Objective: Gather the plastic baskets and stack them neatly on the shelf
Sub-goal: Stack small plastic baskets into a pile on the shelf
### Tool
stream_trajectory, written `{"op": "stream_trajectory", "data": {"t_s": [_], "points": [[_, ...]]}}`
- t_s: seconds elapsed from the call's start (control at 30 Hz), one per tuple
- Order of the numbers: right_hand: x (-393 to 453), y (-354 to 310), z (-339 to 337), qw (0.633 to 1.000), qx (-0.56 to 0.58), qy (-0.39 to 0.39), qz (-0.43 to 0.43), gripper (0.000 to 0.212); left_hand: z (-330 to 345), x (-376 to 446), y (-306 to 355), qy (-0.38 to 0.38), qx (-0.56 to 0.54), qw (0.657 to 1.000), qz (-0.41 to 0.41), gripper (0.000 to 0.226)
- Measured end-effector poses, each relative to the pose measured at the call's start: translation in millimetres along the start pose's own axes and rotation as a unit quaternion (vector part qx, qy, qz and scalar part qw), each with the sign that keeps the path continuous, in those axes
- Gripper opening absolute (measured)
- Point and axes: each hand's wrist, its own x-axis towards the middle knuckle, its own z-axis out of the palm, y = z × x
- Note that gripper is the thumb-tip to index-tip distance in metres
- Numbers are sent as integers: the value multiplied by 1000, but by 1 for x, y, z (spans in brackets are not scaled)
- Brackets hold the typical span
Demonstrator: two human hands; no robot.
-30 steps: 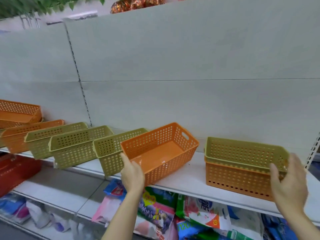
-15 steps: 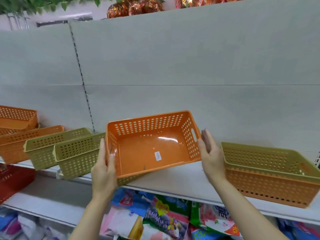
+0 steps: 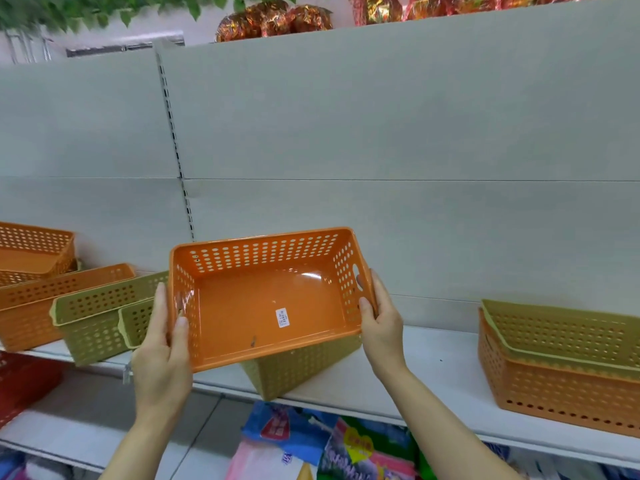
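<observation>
Head cam: L hand (image 3: 162, 355) + R hand (image 3: 381, 327) fingers grasping orange basket (image 3: 263, 299) ends, above shelf (image 3: 433, 372).

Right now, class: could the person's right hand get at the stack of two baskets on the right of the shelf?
Probably not at once. The right hand is busy gripping one end of the orange basket, with the left hand on the other. The shelf between it and the stack looks bare, so once freed, likely yes.
</observation>
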Motion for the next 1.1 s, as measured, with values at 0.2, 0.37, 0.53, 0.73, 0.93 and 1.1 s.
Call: {"op": "stream_trajectory", "data": {"t_s": [0.2,0.37,0.53,0.73,0.93,1.1], "points": [[23,4,5,995,43,88,10,45,16,26,-35,31,-178,977,-109,48],[36,8,-14,991,48,124,3,46,92,13,-80,-123,-62,968,-208,47],[41,18,-46,984,46,173,-6,47,137,2,-73,-102,-44,963,-245,84],[41,15,-96,973,32,229,-25,49,138,-9,-60,-22,-143,937,-317,62],[31,1,-147,961,2,271,-47,51,148,-17,-34,-11,-202,951,-233,59],[30,-16,-209,953,-7,302,-18,51,159,-21,-2,12,-233,952,-197,59]]}}
